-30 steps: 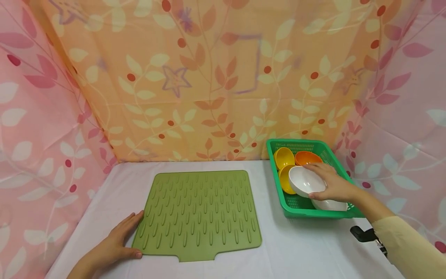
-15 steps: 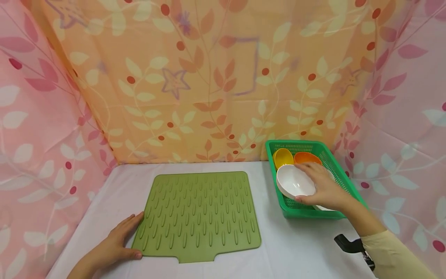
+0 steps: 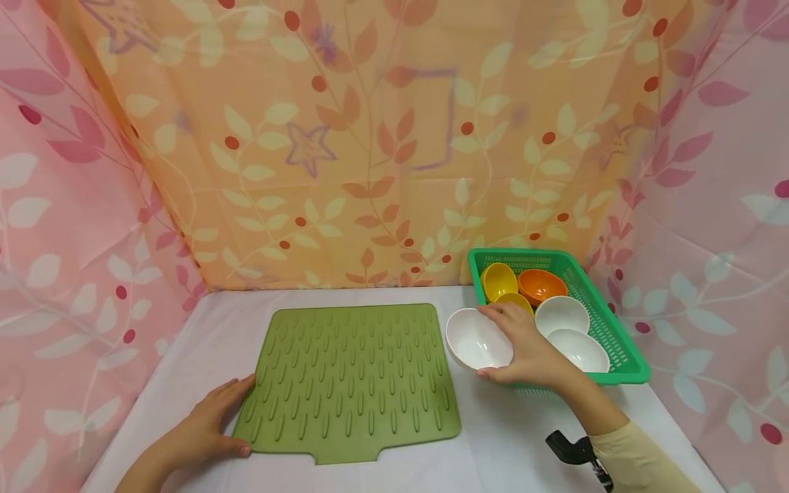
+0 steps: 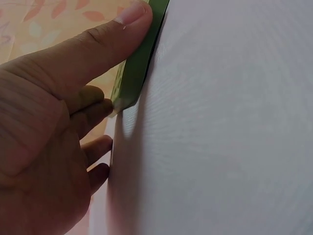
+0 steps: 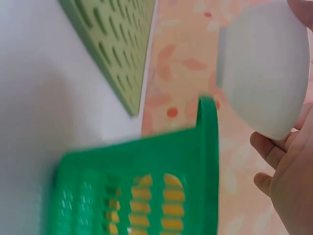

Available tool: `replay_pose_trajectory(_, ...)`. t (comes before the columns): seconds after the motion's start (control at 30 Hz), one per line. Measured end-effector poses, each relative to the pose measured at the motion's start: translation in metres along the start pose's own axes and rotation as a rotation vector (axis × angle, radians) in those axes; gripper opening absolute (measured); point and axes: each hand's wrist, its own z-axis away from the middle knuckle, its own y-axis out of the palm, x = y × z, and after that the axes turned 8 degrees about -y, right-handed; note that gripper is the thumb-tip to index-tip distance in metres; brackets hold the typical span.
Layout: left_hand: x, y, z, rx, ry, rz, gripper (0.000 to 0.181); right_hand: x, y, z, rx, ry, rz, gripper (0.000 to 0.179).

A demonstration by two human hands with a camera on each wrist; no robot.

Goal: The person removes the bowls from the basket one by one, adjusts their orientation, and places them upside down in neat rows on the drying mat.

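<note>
My right hand (image 3: 524, 349) grips a white bowl (image 3: 477, 339) by its rim, thumb and fingers on opposite sides. The bowl is between the green mat and the basket in the head view; the right wrist view shows the white bowl (image 5: 266, 68) from the side, raised above the basket wall. My left hand (image 3: 206, 424) rests at the near left corner of the ridged green mat (image 3: 351, 376). In the left wrist view its thumb touches the mat's edge (image 4: 137, 73) and the other fingers are relaxed.
A green plastic basket (image 3: 616, 342) stands on the right of the white-clothed table (image 3: 431, 472). Inside are yellow bowls (image 3: 501, 281), an orange bowl (image 3: 542, 286) and two white bowls (image 3: 562, 316). Patterned cloth (image 3: 370, 137) walls the back and both sides.
My right hand has lifted the white bowl from the basket and carried it left, past the basket's left side. The left hand and the mat have stayed put.
</note>
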Motion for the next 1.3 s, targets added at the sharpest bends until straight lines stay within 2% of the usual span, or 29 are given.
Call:
replay_pose_trajectory(0.2,-0.002,-0.003,-0.001,0.01,-0.019,-0.027,0.123,0.02,0.024,-0.003,0.018,0.017,-0.027,0.105)
replay_pose_trajectory(0.53,-0.009,-0.006,-0.002,0.041,-0.034,-0.042,0.125,0.041,0.057,-0.008,0.017,-0.067,-0.039,0.107)
replay_pose_trajectory(0.67,-0.014,-0.009,-0.003,0.063,-0.036,-0.071,0.125,0.045,0.068,-0.008,0.009,-0.091,-0.039,0.108)
replay_pose_trajectory(0.77,-0.017,-0.013,-0.004,0.07,-0.01,-0.085,0.123,0.046,0.073,-0.008,0.009,-0.099,-0.047,0.109)
replay_pose_trajectory(0.93,-0.025,-0.021,-0.008,0.102,-0.017,-0.057,0.115,0.047,0.079,-0.007,0.017,-0.074,-0.058,0.109)
replay_pose_trajectory(1.1,-0.046,-0.028,-0.015,0.091,-0.024,-0.008,0.106,0.048,0.082,-0.005,0.035,-0.043,-0.075,0.112)
replay_pose_trajectory(1.3,-0.09,-0.024,-0.025,0.027,0.018,0.096,0.094,0.048,0.086,-0.004,0.029,-0.055,-0.094,0.112)
